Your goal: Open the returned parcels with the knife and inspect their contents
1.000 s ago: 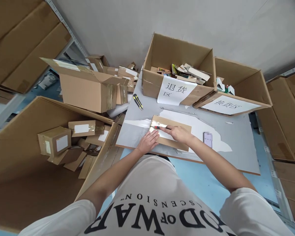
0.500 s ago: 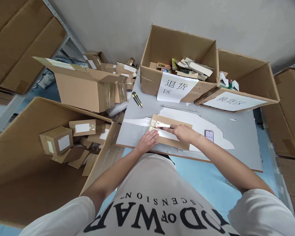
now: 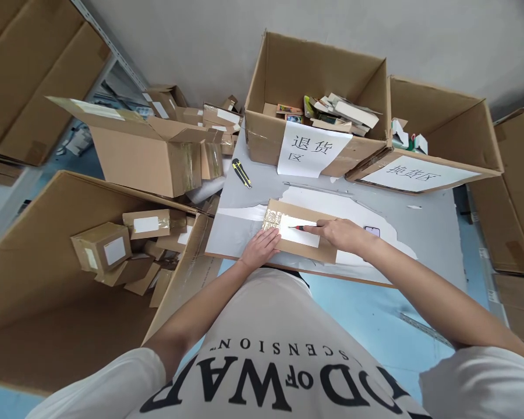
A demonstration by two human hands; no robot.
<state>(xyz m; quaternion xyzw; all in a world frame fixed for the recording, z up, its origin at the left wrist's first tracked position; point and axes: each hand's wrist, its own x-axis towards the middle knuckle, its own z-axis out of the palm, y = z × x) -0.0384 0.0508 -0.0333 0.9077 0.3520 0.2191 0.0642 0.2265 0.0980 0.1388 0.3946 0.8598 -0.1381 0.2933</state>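
A flat brown cardboard parcel (image 3: 303,210) with a white label and shiny tape at its left end lies on the grey table (image 3: 423,233). My left hand (image 3: 262,247) presses flat on the parcel's near left corner. My right hand (image 3: 341,233) grips a small red-handled cutter (image 3: 303,227), its blade tip resting on the white label along the parcel's top.
A yellow-black utility knife (image 3: 241,173) lies at the table's far left. A phone (image 3: 371,231) sits just behind my right wrist. Two open labelled boxes (image 3: 308,148) (image 3: 419,174) stand at the back. A large box of small parcels (image 3: 113,250) is on the left.
My right hand has drawn the cutter to the right along the parcel's top, away from the taped end. The left hand stays pressed in place.
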